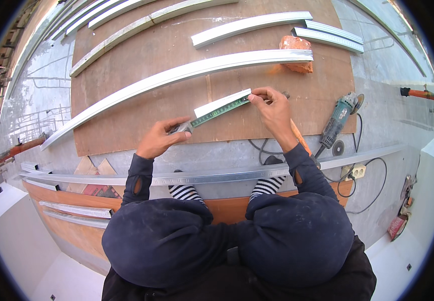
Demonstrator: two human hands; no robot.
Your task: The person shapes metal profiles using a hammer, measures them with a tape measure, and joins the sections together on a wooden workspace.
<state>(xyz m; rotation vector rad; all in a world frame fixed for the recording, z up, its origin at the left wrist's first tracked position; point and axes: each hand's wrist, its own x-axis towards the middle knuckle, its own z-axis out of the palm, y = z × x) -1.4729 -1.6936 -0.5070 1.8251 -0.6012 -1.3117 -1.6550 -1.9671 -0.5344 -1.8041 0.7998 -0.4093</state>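
Note:
My left hand [166, 135] grips the case of a tape measure [183, 129], whose green blade [219, 107] stretches up to the right along a short white metal piece [212, 103] lying on the brown board [131, 120]. My right hand [269, 110] pinches the far end of the blade and the piece. A tool with an orange handle [299, 138] lies under my right forearm, its head partly hidden. Above, a long white channel [166, 75] rests with its right end on a broken orange brick [296, 67].
An angle grinder [339, 118] and loose disc [337, 148] lie at right, with cords and a socket block [357, 171]. More channels [249, 27] lie along the back. A long metal section [207, 175] crosses before my knees; short pieces [74, 210] lie on wood at lower left.

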